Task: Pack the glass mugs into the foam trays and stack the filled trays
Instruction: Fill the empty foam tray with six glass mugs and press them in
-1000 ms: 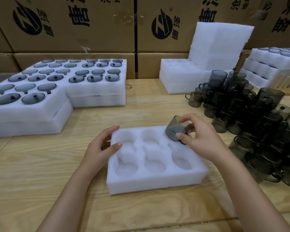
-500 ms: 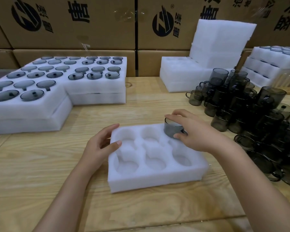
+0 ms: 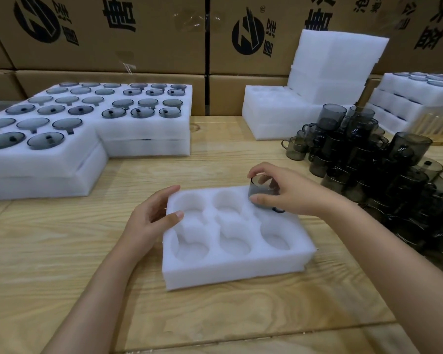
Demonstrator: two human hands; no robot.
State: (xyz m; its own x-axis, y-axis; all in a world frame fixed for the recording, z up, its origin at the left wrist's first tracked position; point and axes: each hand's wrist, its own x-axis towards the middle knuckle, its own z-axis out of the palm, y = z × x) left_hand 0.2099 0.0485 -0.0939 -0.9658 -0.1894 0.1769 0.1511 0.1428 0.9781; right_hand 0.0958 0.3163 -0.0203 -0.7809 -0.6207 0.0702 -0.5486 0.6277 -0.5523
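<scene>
Over the far right pocket of the foam tray (image 3: 237, 264), the right hand (image 3: 289, 192) pinches a smoky glass mug (image 3: 260, 191) by its rim and wall, upside down and partly sunk into the pocket. The left hand (image 3: 151, 221) rests with spread fingers against the left edge of this tray, holding nothing. I judge the mug light but rigid, smooth and breakable; the wall is the safest hold. The tray looks soft and light, so it may slide. More mugs (image 3: 384, 162) are heaped right of the tray.
</scene>
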